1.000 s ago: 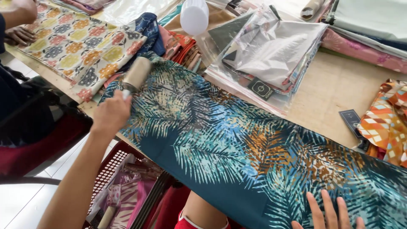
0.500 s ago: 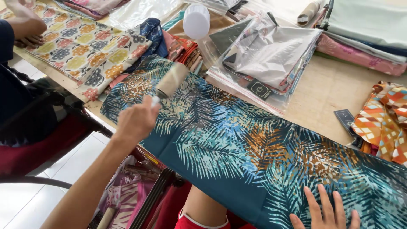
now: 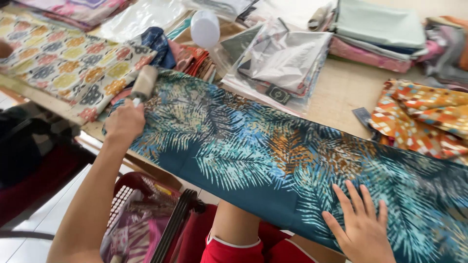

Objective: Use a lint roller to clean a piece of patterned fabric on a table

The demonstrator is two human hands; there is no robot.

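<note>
A long teal cloth (image 3: pixel 273 160) printed with blue, white and orange palm leaves lies stretched across the wooden table (image 3: pixel 341 87) and hangs over its near edge. My left hand (image 3: pixel 126 122) grips the handle of a lint roller (image 3: pixel 144 84), whose beige roll rests on the cloth's far left end. My right hand (image 3: pixel 360 226) lies flat with fingers spread on the cloth near its right part.
A floral cloth (image 3: pixel 63 63) lies at the left. A pile of clear plastic bags (image 3: pixel 278 61), a white tub (image 3: pixel 204 28), folded fabrics (image 3: pixel 380 29) and an orange checked cloth (image 3: pixel 424 117) lie beyond. A red basket (image 3: pixel 131 214) with fabrics stands below the table edge.
The lint roller went right along the cloth, then came back to its left end. My right hand stays pressed flat on the cloth. The view has shifted to the right.
</note>
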